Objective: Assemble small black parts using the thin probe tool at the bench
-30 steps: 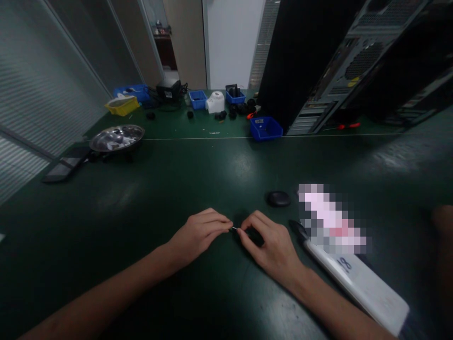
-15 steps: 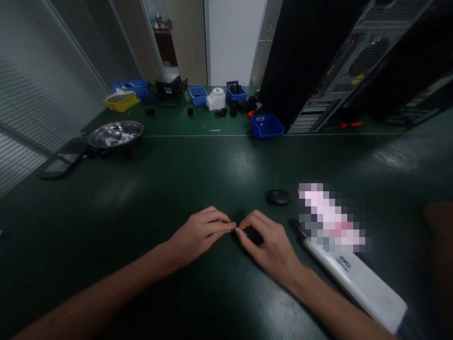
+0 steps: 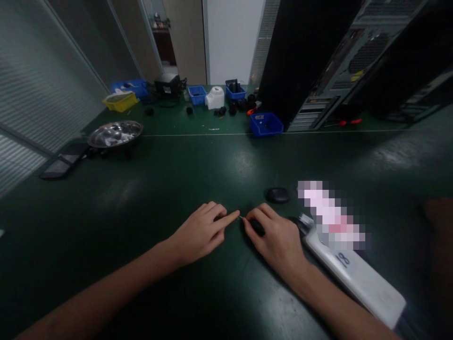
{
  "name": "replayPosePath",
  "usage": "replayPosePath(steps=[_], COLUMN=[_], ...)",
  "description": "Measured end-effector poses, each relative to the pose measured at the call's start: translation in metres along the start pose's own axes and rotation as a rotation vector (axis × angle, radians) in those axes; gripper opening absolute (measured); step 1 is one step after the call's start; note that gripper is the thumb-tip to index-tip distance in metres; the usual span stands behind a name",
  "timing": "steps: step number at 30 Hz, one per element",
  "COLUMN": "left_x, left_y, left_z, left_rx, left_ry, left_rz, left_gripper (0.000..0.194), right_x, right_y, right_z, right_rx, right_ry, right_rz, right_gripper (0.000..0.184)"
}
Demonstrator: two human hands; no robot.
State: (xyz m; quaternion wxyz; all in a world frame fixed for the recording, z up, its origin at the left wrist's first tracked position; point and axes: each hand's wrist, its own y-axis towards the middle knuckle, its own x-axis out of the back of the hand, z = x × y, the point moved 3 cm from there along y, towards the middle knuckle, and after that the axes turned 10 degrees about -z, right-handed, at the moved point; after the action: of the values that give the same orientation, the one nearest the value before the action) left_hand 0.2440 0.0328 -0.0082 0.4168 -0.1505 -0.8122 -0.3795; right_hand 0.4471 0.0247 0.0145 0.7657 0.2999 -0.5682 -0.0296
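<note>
My right hand [image 3: 278,234] is closed in a pinch just above the dark green table. A tiny thin light-coloured piece [image 3: 241,217] shows at its fingertips, too small to name. My left hand [image 3: 205,232] lies to the left, its index finger stretched toward that piece and its other fingers bent. A small gap seems to part this fingertip from the right hand's fingers. Beyond my right hand sits a black rounded object [image 3: 278,195], like a computer mouse. A white elongated device [image 3: 356,274] marked 18 lies to the right, with a dark tip toward my right hand.
Part of the right side is blurred by pixels. At the back stand a metal bowl [image 3: 116,133], a dark blue bin [image 3: 266,124], a yellow basket [image 3: 121,102], a white device [image 3: 215,97] and several small black parts. Computer cases [image 3: 318,104] rise at the back right.
My hands have drawn slightly apart. The left index finger now stretches out by itself, and the thin light piece has come into sight at my right fingertips.
</note>
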Motion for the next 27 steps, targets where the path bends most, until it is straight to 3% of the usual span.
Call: replayPosePath(steps=[6, 13, 17, 22, 27], left_x=[0.007, -0.001, -0.001, 0.018, 0.064], left_y=[0.007, 0.031, 0.030, -0.002, -0.067], left_z=[0.007, 0.011, 0.015, 0.048, 0.107], left_rx=[-0.038, -0.258, -0.317, -0.195, 0.082], left_ry=[-0.113, -0.097, -0.016, 0.110, 0.249], left_rz=[-0.044, 0.029, 0.006, -0.043, -0.126], left_gripper=[0.036, 0.037, 0.037, 0.038, 0.040], right_x=[0.006, 0.005, 0.004, 0.005, 0.004], right_y=[0.001, 0.002, 0.002, 0.002, 0.001], right_z=[0.000, 0.001, 0.001, -0.001, -0.002], right_rx=[-0.035, -0.038, -0.038, -0.064, -0.077], right_ry=[-0.086, -0.086, -0.065, -0.020, 0.036], right_rz=[-0.012, 0.016, 0.018, 0.029, 0.046], right_gripper=[0.017, 0.015, 0.015, 0.017, 0.016])
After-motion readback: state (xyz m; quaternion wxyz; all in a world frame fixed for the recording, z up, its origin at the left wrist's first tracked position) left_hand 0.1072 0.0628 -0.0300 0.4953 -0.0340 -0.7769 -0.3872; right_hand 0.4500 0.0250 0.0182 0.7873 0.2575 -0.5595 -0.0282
